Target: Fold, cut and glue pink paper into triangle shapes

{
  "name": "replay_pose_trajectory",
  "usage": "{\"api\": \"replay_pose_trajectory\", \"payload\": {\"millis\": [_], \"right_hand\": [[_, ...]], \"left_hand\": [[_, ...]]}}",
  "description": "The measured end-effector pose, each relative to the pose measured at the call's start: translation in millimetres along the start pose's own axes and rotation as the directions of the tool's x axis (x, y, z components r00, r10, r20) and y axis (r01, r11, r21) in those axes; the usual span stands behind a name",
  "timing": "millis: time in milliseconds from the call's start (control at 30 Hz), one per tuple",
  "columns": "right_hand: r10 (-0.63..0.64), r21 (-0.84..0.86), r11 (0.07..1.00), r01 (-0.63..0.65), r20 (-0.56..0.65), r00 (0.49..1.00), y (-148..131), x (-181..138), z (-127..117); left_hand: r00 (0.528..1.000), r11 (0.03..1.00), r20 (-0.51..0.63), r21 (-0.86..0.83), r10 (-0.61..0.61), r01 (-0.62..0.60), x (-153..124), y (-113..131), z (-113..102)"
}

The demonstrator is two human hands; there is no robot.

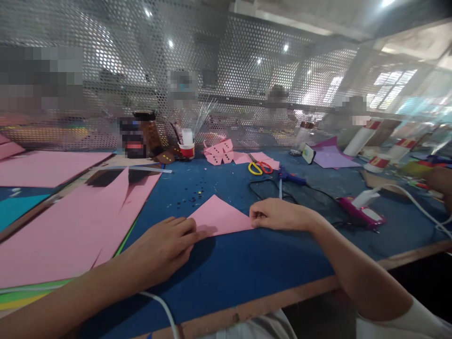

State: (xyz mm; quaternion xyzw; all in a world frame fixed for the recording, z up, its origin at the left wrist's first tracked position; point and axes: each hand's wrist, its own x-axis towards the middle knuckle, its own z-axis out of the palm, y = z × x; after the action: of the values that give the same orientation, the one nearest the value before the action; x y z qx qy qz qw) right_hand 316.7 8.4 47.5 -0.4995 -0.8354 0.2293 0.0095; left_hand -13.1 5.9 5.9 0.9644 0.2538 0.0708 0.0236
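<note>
A piece of pink paper (221, 216), folded into a triangle, lies on the blue tabletop with its point facing away from me. My left hand (173, 242) holds its left corner, one finger stretched along the near edge. Curled fingers of my right hand (273, 214) pinch the right corner. Small black bits (192, 200) are scattered just beyond the paper. Behind my right hand lies a blue glue gun (291, 177) with a dark cord. Scissors (259, 168) with yellow and red handles rest farther back.
Large pink sheets (70, 226) cover the left side. Along the back stand a paper cup (187, 150) of tools and a pink cut-out (219, 151) with black dots. To the right are a magenta power strip (363, 214), purple paper (334, 155) and another person's hand (439, 181). A perforated screen (226, 61) rises behind.
</note>
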Motion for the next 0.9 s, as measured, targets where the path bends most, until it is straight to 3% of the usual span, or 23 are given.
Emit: {"api": "replay_pose_trajectory", "payload": {"millis": [900], "right_hand": [[0.034,-0.043,0.999,-0.032,0.05,0.998,3.4,-4.2,-5.2]], "left_hand": [[0.999,0.999,-0.038,-0.021,0.03,-0.031,1.0,-1.4,2.0]]}}
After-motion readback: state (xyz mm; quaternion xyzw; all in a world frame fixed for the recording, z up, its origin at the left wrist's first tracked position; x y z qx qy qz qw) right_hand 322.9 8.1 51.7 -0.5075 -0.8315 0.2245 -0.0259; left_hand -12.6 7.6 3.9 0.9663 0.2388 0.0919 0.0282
